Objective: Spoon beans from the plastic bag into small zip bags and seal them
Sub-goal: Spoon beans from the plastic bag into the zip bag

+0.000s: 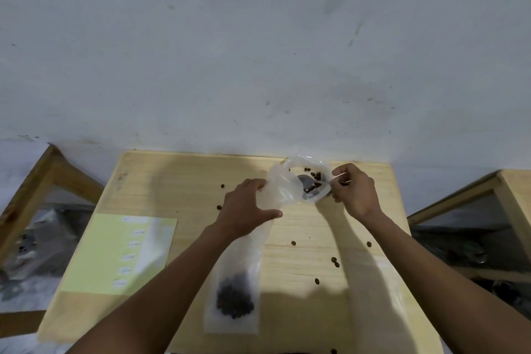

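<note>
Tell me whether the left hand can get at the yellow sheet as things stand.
Probably not right away: the left hand holds the plastic bag. The yellow sheet itself lies uncovered.

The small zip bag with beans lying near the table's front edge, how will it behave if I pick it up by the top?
The small zip bag looks thin and floppy, so it would likely sag. Its beans sit at one end, so that end would probably hang down.

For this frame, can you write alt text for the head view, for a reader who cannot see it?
A person's left hand holds a clear plastic bag open on a wooden table while the right hand dips a spoon into its beans. A small zip bag of beans lies nearer, with loose beans scattered around.
</note>
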A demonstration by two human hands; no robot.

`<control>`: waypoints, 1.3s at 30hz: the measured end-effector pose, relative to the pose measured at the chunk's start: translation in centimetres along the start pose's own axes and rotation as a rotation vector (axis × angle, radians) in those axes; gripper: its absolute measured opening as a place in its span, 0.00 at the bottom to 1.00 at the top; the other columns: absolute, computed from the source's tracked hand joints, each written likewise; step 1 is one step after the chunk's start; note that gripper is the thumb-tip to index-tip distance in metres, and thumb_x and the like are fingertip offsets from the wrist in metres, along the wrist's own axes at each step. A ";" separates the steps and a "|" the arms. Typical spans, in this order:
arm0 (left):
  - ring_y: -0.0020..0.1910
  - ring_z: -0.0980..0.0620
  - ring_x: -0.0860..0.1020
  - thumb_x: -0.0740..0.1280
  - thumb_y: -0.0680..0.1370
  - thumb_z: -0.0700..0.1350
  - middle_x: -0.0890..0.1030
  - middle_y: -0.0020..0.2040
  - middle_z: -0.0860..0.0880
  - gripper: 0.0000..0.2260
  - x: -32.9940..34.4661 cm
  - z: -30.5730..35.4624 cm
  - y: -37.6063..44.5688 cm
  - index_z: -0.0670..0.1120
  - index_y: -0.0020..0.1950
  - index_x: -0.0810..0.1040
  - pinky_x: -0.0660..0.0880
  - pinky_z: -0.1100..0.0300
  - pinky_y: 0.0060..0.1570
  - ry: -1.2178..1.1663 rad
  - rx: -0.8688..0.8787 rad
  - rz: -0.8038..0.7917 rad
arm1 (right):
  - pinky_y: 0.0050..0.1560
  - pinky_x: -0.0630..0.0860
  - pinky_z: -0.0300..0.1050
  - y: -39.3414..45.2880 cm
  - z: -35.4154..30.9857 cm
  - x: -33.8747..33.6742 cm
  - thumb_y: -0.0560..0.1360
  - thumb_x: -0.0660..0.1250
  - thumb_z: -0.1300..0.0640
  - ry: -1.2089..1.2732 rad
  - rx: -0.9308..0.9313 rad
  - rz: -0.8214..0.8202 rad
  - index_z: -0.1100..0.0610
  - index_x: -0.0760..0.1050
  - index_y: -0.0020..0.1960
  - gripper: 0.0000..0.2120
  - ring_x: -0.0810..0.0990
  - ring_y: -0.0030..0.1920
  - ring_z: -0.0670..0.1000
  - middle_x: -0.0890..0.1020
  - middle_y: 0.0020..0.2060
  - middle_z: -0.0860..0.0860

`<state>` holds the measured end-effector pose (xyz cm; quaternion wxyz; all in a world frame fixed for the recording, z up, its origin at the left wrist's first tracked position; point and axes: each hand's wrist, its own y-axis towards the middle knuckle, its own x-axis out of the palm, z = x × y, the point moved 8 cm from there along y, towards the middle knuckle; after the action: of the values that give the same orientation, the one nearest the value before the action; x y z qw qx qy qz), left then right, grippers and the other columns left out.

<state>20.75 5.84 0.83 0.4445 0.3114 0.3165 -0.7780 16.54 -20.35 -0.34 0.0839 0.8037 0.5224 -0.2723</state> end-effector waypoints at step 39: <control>0.66 0.53 0.72 0.71 0.69 0.64 0.72 0.70 0.54 0.38 5.2 1.8 1.2 0.52 0.74 0.64 0.66 0.56 0.67 0.210 0.311 -0.122 | 0.51 0.76 0.53 -3.0 6.8 -0.3 0.81 0.57 0.63 0.670 0.392 0.355 0.56 0.80 0.44 0.15 0.76 0.39 0.53 0.79 0.38 0.56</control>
<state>19.34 1.36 -2.32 0.3075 0.4360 0.2554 -0.8063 11.43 -22.11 -5.41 -0.1993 0.9259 0.3127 -0.0718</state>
